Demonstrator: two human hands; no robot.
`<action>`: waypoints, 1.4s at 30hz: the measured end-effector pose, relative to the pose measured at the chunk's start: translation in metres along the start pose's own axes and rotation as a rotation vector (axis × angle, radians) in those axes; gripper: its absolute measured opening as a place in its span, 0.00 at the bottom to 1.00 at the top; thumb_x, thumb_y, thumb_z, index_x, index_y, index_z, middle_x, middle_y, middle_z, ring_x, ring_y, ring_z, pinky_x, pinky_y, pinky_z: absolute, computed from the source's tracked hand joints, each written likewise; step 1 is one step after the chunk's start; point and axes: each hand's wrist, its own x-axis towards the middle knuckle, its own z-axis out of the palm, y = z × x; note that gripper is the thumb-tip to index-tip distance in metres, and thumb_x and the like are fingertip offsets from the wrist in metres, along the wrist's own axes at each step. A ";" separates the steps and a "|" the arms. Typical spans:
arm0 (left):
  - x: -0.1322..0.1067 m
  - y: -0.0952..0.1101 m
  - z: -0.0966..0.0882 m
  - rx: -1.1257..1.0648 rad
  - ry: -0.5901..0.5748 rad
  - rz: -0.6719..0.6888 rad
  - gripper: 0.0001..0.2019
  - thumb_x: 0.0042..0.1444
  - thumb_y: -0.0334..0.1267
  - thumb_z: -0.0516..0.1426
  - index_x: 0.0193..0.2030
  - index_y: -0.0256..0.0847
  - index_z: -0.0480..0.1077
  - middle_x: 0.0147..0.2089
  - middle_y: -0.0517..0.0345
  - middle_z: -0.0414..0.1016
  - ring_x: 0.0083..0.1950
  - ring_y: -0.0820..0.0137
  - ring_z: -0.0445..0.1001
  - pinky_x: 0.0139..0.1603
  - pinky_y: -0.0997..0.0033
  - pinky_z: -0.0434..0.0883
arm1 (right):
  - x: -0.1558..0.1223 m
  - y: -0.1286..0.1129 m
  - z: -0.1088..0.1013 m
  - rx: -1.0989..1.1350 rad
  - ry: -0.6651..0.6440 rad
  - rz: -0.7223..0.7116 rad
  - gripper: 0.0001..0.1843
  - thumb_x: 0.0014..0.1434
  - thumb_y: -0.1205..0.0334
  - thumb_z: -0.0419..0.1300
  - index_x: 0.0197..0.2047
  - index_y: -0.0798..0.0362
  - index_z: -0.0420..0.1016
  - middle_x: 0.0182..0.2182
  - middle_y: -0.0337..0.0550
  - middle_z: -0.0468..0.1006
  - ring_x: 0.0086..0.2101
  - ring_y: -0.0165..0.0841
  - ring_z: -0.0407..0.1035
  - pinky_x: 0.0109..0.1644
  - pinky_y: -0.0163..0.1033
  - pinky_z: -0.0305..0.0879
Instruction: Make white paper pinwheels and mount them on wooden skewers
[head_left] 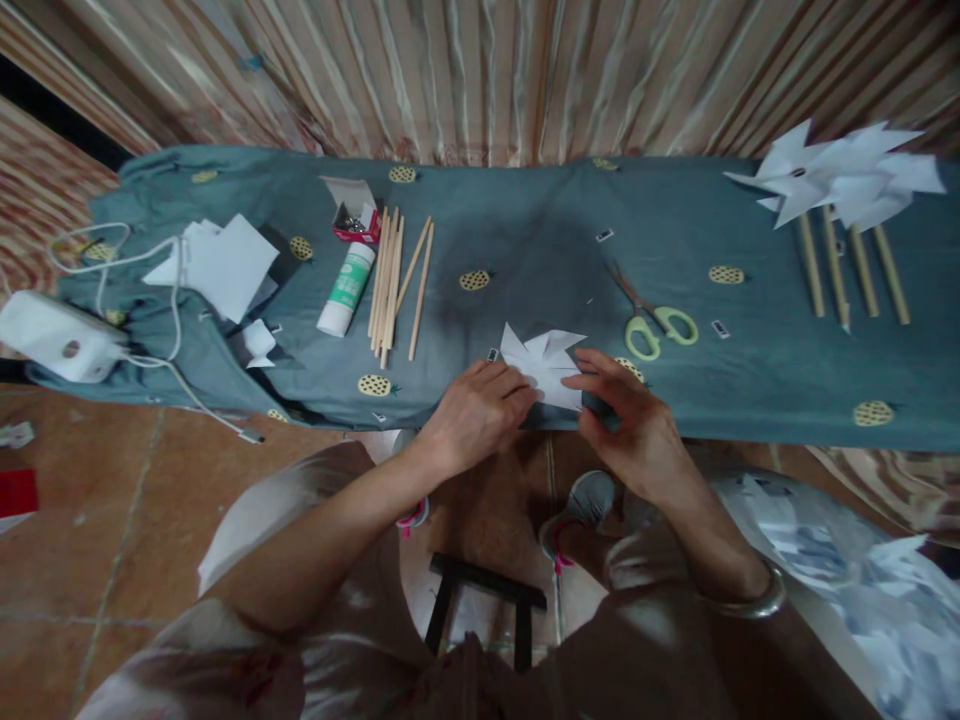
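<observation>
A white paper piece [546, 365], cut and folded into pointed flaps like a pinwheel, lies on the teal cloth [525, 240] near its front edge. My left hand [474, 412] rests on the paper's left side with fingertips pressing it. My right hand [626, 415] pinches the paper's right edge between thumb and fingers. Green-handled scissors [651, 320] lie just right of the paper. A bundle of wooden sticks [394, 280] and a glue stick [345, 290] lie to the left.
Finished white pinwheels on sticks [840, 190] lie at the far right. White paper sheets [221, 265], a small red box of pins [352, 225], and a white charger with cable [56, 335] sit at the left. A black stool [487, 600] stands below. Striped curtain behind.
</observation>
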 end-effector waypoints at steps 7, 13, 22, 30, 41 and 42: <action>-0.001 0.001 -0.002 -0.008 -0.002 0.002 0.08 0.63 0.31 0.52 0.40 0.36 0.73 0.40 0.53 0.77 0.41 0.66 0.73 0.42 0.66 0.68 | 0.000 0.003 -0.001 0.108 -0.002 0.063 0.06 0.55 0.65 0.61 0.38 0.47 0.76 0.56 0.45 0.72 0.55 0.41 0.68 0.59 0.53 0.65; -0.004 0.001 -0.001 -0.024 -0.007 -0.012 0.08 0.62 0.31 0.52 0.42 0.35 0.72 0.40 0.52 0.77 0.42 0.66 0.74 0.43 0.65 0.70 | 0.000 -0.001 -0.010 0.156 -0.096 0.076 0.09 0.54 0.59 0.65 0.39 0.48 0.77 0.58 0.47 0.70 0.58 0.43 0.65 0.58 0.52 0.66; -0.003 0.003 -0.003 -0.036 -0.011 -0.011 0.08 0.62 0.30 0.51 0.41 0.34 0.72 0.41 0.50 0.77 0.42 0.66 0.74 0.43 0.65 0.72 | 0.003 0.002 -0.001 0.204 0.005 0.114 0.04 0.56 0.61 0.62 0.36 0.48 0.78 0.57 0.45 0.72 0.56 0.42 0.67 0.60 0.52 0.64; -0.007 0.004 0.000 -0.054 0.030 -0.015 0.11 0.65 0.32 0.50 0.51 0.35 0.69 0.42 0.51 0.78 0.44 0.67 0.73 0.45 0.65 0.71 | 0.011 -0.002 0.010 0.042 0.073 0.090 0.03 0.57 0.61 0.61 0.33 0.47 0.77 0.57 0.45 0.71 0.56 0.44 0.66 0.59 0.55 0.63; -0.007 0.005 0.006 -0.081 0.000 0.004 0.11 0.64 0.32 0.51 0.49 0.38 0.71 0.44 0.51 0.77 0.47 0.65 0.71 0.45 0.64 0.69 | 0.012 -0.007 0.015 -0.035 0.109 0.059 0.03 0.58 0.59 0.61 0.35 0.46 0.75 0.57 0.45 0.71 0.57 0.45 0.65 0.60 0.57 0.61; -0.006 0.005 0.006 -0.081 -0.005 0.000 0.11 0.64 0.32 0.51 0.49 0.38 0.72 0.43 0.52 0.77 0.47 0.65 0.71 0.45 0.64 0.69 | 0.012 -0.007 0.015 -0.032 0.118 0.065 0.03 0.58 0.59 0.61 0.35 0.46 0.75 0.56 0.45 0.71 0.57 0.45 0.65 0.60 0.57 0.62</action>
